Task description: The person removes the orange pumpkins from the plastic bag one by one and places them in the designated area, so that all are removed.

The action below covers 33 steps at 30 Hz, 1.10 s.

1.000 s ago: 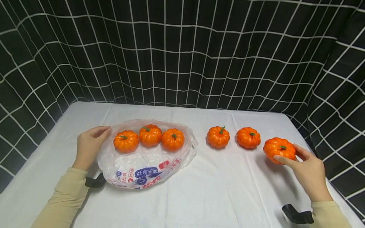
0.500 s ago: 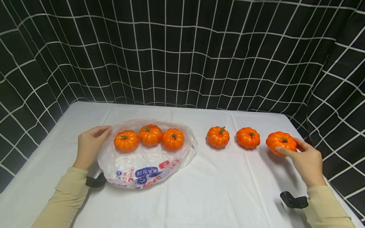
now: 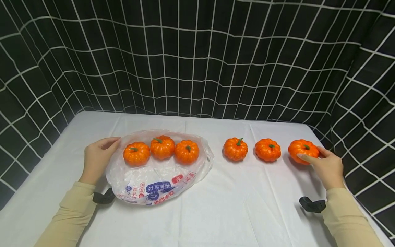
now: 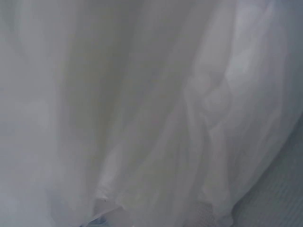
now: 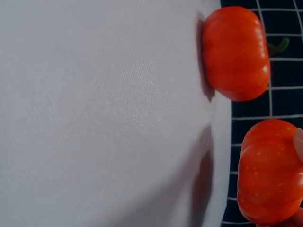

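My right hand (image 3: 328,168) grips a small orange pumpkin (image 3: 302,149) with a green stem, at the right end of a row. In the right wrist view the held pumpkin (image 5: 270,172) stands apart from its shadow on the cloth. Two similar pumpkins, a middle one (image 3: 267,150) and a left one (image 3: 235,149), sit to its left. My left hand (image 3: 98,156) pinches the left rim of a white printed plastic bag (image 3: 142,175). Three pumpkins (image 3: 162,147) lie side by side in the bag's open mouth. Thin plastic (image 4: 156,113) fills the left wrist view, hiding the fingers.
A white cloth (image 3: 222,209) covers the table under everything. Behind and at both sides hangs a black curtain (image 3: 197,61) with a white grid. Dark straps, one at the left wrist (image 3: 104,196) and one at the right wrist (image 3: 312,205), jut inward from the sleeves.
My right hand has carried its pumpkin away from me and lower, level with the other two in the row. The left hand and the bag have stayed in place.
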### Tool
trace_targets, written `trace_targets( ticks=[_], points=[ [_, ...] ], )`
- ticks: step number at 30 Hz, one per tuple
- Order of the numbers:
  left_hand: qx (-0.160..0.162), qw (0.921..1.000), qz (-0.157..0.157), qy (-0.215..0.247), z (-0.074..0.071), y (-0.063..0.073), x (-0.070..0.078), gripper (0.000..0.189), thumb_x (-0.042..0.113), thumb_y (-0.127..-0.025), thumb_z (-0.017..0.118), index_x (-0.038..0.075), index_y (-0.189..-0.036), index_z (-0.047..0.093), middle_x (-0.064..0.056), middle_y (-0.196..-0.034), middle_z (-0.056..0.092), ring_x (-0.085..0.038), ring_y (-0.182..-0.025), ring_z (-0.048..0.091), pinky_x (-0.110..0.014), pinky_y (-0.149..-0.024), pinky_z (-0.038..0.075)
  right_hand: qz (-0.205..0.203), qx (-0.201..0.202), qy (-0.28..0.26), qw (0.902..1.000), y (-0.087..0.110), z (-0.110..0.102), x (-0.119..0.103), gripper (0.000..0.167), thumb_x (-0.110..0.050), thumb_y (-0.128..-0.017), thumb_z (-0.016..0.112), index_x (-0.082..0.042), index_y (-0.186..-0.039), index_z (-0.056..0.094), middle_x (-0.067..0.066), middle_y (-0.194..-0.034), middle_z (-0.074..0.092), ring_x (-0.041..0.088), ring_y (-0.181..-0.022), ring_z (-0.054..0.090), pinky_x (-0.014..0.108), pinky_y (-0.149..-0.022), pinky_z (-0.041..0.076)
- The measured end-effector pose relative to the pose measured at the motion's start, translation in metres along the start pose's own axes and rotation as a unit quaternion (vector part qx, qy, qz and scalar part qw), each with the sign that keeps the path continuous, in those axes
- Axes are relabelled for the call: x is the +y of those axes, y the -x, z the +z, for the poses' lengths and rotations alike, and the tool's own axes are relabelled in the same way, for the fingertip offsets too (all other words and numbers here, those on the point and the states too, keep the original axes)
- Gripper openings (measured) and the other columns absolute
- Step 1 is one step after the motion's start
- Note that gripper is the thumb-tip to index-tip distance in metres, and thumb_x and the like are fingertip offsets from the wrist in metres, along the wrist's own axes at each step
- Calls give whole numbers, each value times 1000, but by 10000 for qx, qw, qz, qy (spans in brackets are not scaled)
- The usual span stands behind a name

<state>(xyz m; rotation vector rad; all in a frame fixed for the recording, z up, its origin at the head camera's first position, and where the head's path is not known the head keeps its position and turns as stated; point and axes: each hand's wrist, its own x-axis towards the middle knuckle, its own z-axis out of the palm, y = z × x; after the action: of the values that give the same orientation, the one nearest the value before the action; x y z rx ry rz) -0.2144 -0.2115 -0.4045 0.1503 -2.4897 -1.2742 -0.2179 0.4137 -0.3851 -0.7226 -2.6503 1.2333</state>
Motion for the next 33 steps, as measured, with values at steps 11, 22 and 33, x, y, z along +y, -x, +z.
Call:
trace_targets(
  ticks=[11, 22, 33],
  points=[
    [14, 10000, 38, 13, 0, 1, 0, 31, 23, -98, 63, 1, -118, 71, -21, -119, 71, -37, -115, 65, -49, -99, 53, 347, 107, -54, 9993, -18, 7, 10, 84, -42, -92, 66, -1, -154, 28, 24, -158, 32, 41, -147, 30, 50, -121, 28],
    [12, 10000, 49, 7, 1, 1, 1, 32, 25, -98, 63, 1, -118, 71, -21, -119, 71, -38, -115, 65, -49, -98, 54, 326, 83, 123, 9994, -28, 12, 17, 87, -45, -91, 66, 3, -153, 29, 27, -157, 33, 43, -146, 31, 53, -120, 29],
    [41, 10000, 87, -14, 0, 0, 1, 31, 23, -98, 63, 0, -117, 71, -21, -119, 71, -38, -114, 65, -49, -98, 53, 363, 17, 144, 9992, -30, 14, 18, 86, -44, -91, 66, 3, -153, 27, 27, -158, 31, 44, -146, 30, 54, -120, 29]
  ],
)
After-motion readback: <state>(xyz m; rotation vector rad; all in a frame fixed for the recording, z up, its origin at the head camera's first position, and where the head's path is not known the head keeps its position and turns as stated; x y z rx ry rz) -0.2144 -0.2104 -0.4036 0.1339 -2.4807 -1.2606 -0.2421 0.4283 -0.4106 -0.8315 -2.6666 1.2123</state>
